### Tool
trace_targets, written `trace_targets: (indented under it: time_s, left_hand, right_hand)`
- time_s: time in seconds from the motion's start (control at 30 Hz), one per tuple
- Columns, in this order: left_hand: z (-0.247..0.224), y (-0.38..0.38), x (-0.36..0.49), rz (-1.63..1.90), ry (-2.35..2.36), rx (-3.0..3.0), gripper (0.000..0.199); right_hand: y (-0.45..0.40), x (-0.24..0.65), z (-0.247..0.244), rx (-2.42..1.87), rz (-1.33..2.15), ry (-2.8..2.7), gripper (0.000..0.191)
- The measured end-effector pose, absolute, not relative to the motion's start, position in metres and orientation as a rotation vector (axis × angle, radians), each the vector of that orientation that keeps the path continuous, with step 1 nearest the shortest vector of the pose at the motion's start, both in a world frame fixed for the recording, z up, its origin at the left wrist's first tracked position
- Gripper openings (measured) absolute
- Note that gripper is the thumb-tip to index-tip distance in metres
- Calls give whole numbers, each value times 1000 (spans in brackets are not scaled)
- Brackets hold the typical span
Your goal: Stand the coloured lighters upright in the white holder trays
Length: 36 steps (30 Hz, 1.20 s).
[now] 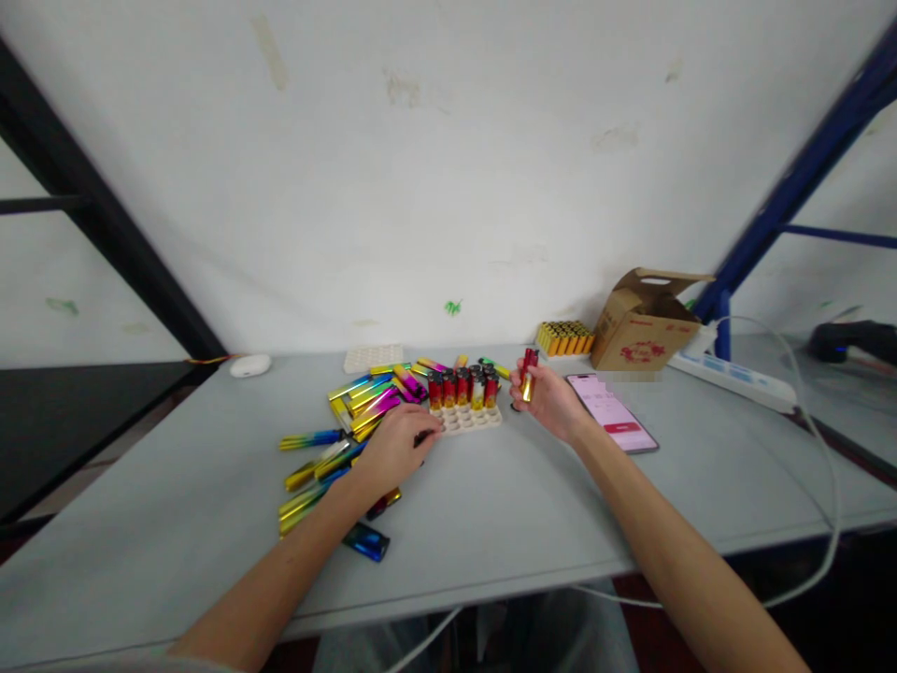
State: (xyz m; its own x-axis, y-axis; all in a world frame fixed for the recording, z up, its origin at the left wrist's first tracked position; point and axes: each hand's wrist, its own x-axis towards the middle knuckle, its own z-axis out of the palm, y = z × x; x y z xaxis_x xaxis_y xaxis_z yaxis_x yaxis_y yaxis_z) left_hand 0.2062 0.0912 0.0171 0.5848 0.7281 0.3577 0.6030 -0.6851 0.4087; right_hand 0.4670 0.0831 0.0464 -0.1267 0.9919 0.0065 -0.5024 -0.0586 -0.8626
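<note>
My right hand [550, 402] is closed around red and gold lighters [529, 374], held upright above the table; there seem to be two. To its left, a pale tray with round holes [471, 419] has several red and gold lighters [462, 385] standing in its back rows. My left hand [399, 444] is bent, its fingertips at the tray's front left corner. Something dark shows between its thumb and fingers, mostly hidden. Beside and under that arm lies a loose pile of shiny lighters [371, 397] in yellow, blue and magenta. One dark blue lighter [367, 541] rests nearer the front edge.
A second pale tray [374, 358] lies by the wall. At the back right are a block of yellow-orange lighters [566, 338], an open cardboard box [641, 327] and a power strip [735, 381]. A phone [613, 414] lies beside my right wrist. A white case [250, 365] sits far left.
</note>
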Motion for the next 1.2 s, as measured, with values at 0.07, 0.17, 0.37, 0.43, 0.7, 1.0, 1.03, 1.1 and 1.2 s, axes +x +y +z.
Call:
trace_targets:
  time_s: [0.07,0.17,0.37,0.43,0.7,1.0,1.03,1.1,1.2]
  left_hand:
    - [15,92,206,767,1118,2580,18]
    - [13,93,204,827,1141,2610,17]
    - [18,92,204,986,1104,2663,15]
    - [19,92,204,1007,1116,2670,14]
    - [20,98,199,943,1371,2632,13]
    - [22,100,198,995,1379,2632,14]
    - [22,100,198,996,1378,2631,14]
    - [21,100,198,995,1368,2630,15]
    - [21,101,198,988,1356,2632,14]
  right_hand:
    - [83,465,43,-786,1497,-956,20]
    - [82,462,39,-815,1382,-1148,24]
    - [78,458,39,-895,921,-1502,31]
    - [74,454,38,-901,746,-1594,50]
    - [66,410,29,-918,68,-1849,31]
    - [80,381,19,-1077,-183,-1821,28]
    - [81,381,18,-1085,-202,-1832,28]
    - [83,382,16,-1100,-224,-1851,28]
    - [85,383,14,-1109,-242,-1871,28]
